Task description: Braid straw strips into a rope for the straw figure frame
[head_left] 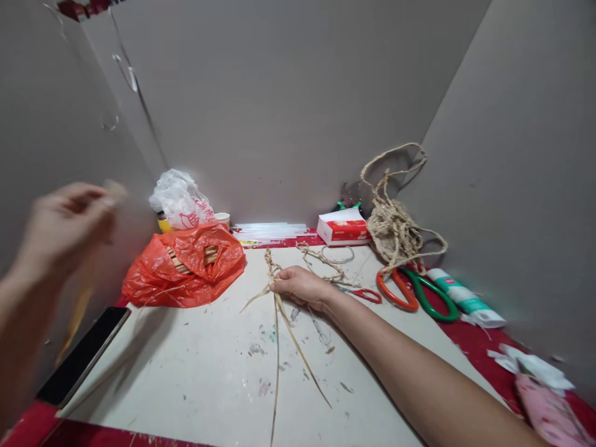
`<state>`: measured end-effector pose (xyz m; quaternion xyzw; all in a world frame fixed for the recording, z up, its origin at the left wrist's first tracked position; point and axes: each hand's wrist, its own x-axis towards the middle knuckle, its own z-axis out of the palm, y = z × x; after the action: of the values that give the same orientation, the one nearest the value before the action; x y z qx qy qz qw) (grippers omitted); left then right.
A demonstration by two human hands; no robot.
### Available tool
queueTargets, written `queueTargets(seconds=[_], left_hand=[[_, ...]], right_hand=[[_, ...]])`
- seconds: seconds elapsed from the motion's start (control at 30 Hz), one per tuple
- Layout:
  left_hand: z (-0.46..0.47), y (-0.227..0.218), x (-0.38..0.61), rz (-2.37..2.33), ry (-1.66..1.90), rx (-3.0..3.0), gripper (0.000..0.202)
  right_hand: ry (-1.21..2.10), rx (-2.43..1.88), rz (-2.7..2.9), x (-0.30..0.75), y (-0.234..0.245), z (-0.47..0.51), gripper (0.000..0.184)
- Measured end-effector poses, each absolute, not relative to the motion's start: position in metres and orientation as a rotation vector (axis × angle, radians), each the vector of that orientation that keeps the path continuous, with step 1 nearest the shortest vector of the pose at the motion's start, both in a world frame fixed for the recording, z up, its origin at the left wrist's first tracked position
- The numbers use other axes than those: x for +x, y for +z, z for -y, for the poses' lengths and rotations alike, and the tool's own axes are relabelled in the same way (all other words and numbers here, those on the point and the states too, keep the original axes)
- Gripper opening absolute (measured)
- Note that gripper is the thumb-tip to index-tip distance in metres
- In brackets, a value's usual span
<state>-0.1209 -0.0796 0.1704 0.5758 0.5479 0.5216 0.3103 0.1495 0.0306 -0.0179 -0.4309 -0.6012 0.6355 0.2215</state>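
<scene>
My right hand (300,287) is closed in a pinch on a short straw braid (270,264) at the middle of the white board. Loose straw strands (298,344) spread down from that grip over the board. My left hand (69,230), raised at the left and smeared by motion, has its thumb and fingers pressed together on a pale straw strip (77,313). The strip's tip pokes out past the fingertips and its length dangles below. Beyond my right hand lies another knotted straw cord (321,261), close to red-handled scissors (367,295).
A red plastic bag (153,273) with straw bundles sits at back left, a phone (86,354) in front. At the back are a paper cup (222,218), a tissue box (342,228), and coiled rope (395,233). Green-handled shears (433,298) and a white-green roll (465,298) lie right.
</scene>
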Motion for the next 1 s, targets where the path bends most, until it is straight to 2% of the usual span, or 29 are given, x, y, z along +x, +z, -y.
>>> queueTargets(seconds=[0.2,0.37,0.67,1.0], left_hand=[[0.052,0.061,-0.050,-1.527,1.079,1.531,0.031],[0.010,0.006,-0.024,-1.370,0.874,1.423,0.036],[-0.003,-0.017,-0.008,-1.192,0.919,1.121,0.032],[0.003,-0.018,-0.018,-1.201,1.064,1.558,0.023]], right_hand=[[1.884,-1.081,1.628,0.153,-0.022,-0.035,0.032],[1.899,-1.041,1.607,0.154,-0.025,-0.035,0.030],[1.870,-1.010,1.631,0.156,-0.026,-0.038,0.027],[2.160,-0.937,1.448,0.160,-0.017,-0.036,0.031]])
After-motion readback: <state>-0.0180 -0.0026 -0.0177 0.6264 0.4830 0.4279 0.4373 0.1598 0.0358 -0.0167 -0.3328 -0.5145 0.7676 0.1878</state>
